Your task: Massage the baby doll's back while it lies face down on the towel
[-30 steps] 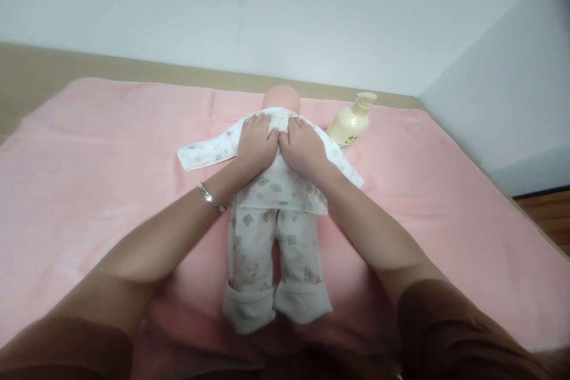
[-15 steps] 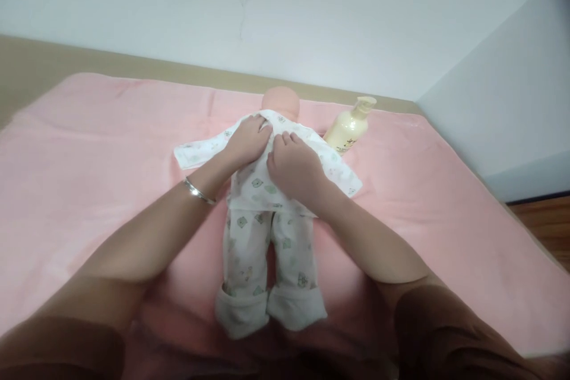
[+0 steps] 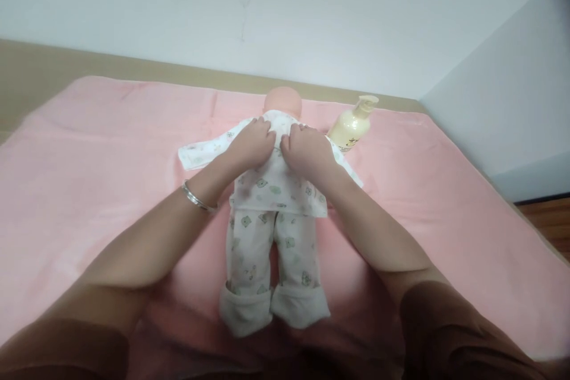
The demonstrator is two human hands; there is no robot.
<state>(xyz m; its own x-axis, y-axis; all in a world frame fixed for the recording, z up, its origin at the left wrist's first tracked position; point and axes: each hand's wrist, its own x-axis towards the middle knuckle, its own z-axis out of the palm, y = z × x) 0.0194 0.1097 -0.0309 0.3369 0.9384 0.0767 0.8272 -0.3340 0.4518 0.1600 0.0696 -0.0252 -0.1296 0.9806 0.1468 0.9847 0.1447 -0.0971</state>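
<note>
A baby doll (image 3: 283, 101) lies stretched out with its bald head away from me; its face is not visible. It wears a white printed shirt (image 3: 278, 187) and matching trousers (image 3: 249, 237) with turned-up cuffs. My left hand (image 3: 256, 142), with a silver bangle at the wrist, is closed on the left upper part of the shirt. Opposite it, my right hand (image 3: 309, 151) has its fingers curled on the right upper part, near the shoulder. A strip of shirt shows between the two hands. Most of my right fingertips are hidden.
A cream pump bottle (image 3: 351, 124) leans or lies right of the doll's shoulder. Under everything spreads a pink sheet (image 3: 111, 190) over a tan surface (image 3: 35, 71). A white wall (image 3: 155, 6) rises behind, with a grey-blue wall at the right.
My right hand has shifted right and slightly away from me, from the middle of the shirt toward the shoulder. My left hand has hardly moved. The gap between them is wider.
</note>
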